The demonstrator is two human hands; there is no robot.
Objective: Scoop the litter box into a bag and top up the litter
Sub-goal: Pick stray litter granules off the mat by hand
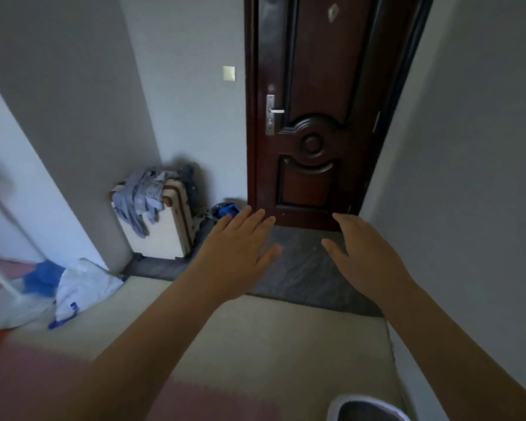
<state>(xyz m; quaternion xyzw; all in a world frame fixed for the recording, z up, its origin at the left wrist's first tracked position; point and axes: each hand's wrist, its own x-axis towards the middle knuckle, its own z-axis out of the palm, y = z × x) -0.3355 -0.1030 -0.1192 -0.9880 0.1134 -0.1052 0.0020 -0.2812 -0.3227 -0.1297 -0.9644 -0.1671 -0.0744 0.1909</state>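
Left grip (240, 250) and right grip (366, 253) (both flat) before carved dark-wood door (312, 117).

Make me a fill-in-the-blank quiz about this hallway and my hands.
The left hand and right hand both hold ____.
Grey clothes lie draped over a cream ____.
On the brown door, the metal handle sits at the ____ edge.
Missing words: nothing; suitcase; left.
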